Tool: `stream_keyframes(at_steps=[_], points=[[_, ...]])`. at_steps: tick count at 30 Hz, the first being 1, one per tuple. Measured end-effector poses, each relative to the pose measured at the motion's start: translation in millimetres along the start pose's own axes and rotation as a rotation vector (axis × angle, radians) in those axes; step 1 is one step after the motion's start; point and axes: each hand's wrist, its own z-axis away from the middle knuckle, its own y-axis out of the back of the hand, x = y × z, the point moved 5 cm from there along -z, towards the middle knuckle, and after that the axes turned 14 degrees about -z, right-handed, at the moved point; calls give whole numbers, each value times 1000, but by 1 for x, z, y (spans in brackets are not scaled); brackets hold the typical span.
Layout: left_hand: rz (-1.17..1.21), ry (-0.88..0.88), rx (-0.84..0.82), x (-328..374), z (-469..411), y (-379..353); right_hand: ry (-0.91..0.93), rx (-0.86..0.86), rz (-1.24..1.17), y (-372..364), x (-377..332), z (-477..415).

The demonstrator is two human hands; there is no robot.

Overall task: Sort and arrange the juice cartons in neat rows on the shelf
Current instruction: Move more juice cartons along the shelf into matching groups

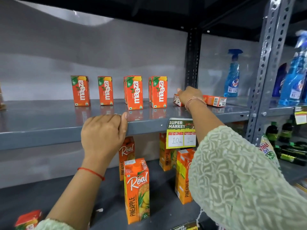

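She stands close to the grey metal shelf [49,127], left hand [103,133] resting on its front lip, the fingers [106,117] curled side by side over the edge and the thumb hooked at the corner, gripping nothing but the shelf. A red thread [91,173] circles that wrist. Her right hand [189,95] reaches deep toward the back, over a small orange carton lying on its side [177,100]; from where I look only the back of the hand shows, so I cannot tell whether the fingers are closed on the carton or merely touching it. Another fallen carton [215,100] lies flat just to the right of her wrist, barcode facing out. To the left, the Maaza cartons stand upright in a loose row, gaps between them: a single one [80,90], another single [105,90], then a pair front to back [134,92], then another pair [158,92] just beside the reaching hand. A price tag marked Super Market [181,133] hangs from the shelf lip beneath her right forearm, whose pale patterned sleeve [240,176] fills the lower right. On the lower shelf [41,193] tall Real pineapple cartons stand scattered, the nearest [137,190] well forward, others behind it and to the right. In the next bay a blue spray bottle [232,75] stands upright.
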Motion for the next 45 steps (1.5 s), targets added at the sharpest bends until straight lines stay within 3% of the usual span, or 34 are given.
stream_keyframes(at_steps=[7, 20, 29, 34, 36, 41, 45], points=[[3, -6, -21, 0, 1, 0, -4, 69, 86, 6, -9, -1], [6, 7, -59, -1, 2, -3, 143, 180, -450, 30, 16, 55], [33, -32, -63, 0, 1, 1, 60, 17, -433, 35, 25, 52], [50, -55, -112, -20, 4, 4, 29, 45, -568, 41, 21, 63], [16, -33, -106, -39, 9, 7, 73, 23, -599, 35, 5, 72], [-65, -31, -77, -81, 21, 16, 212, -230, -688, -19, -71, 100], [-125, 31, -110, -127, 29, 22, 286, -339, -640, -71, -126, 118]])
